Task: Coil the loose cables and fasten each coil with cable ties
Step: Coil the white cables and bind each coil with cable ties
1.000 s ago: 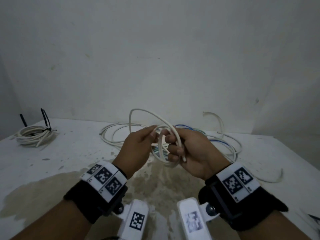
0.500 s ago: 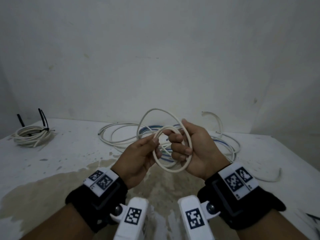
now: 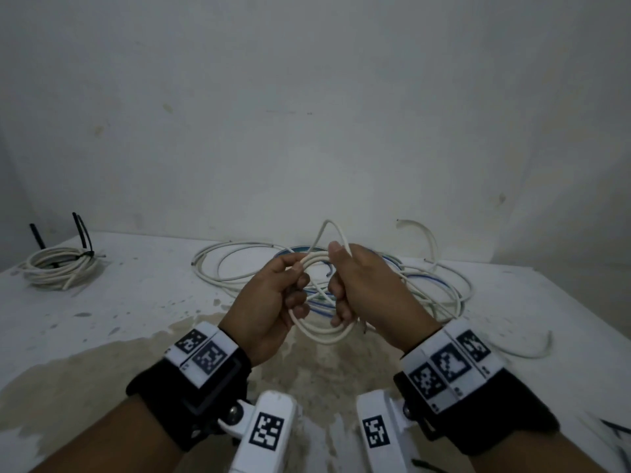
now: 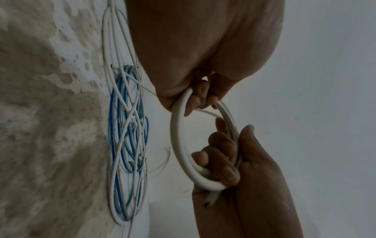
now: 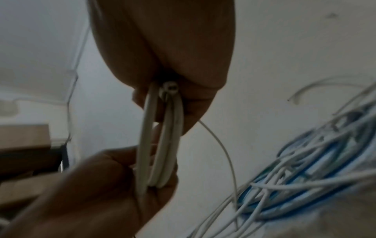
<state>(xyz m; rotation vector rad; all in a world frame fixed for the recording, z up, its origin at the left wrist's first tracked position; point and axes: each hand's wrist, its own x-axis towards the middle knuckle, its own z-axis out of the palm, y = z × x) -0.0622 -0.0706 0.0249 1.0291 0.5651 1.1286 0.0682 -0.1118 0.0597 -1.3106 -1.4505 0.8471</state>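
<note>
While both grip, white cable [image 3: 321, 336] loops.

The camera on my head looks forward and down from above my forearms, taking in both of my hands, the white worktop [image 3: 143, 302] and the wall behind it. The camera on my left wrist sits close under my left hand [image 4: 203, 48] and faces along it, across to my right hand [image 4: 244, 169], with the worktop turned on edge at the picture's left. The camera on my right wrist looks along my right hand in the same close way toward my left hand [image 5: 101, 185]. All three views share the white cable coil [image 3: 321, 336] in my grip and the loose cables [image 3: 426, 291] on the worktop.
</note>
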